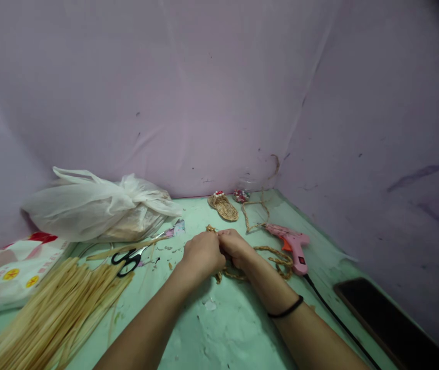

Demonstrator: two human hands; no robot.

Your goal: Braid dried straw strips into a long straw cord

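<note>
My left hand and my right hand meet over the middle of the table, both with fingers closed. Between them they grip a braided straw cord; a small bunched bit of straw pokes out beyond the fingertips, and the rest of the grip is hidden. Loops of the braided cord trail out under my right wrist. Behind my hands lies a small woven straw slipper with red and white beads at one end. To the right, a pink hot glue gun rests on its side near more cord.
Black-handled scissors and a bundle of straw strips lie at left. Behind them sit a tied white plastic bag and a printed packet. A clear container of beads stands at the back. A dark phone is at right.
</note>
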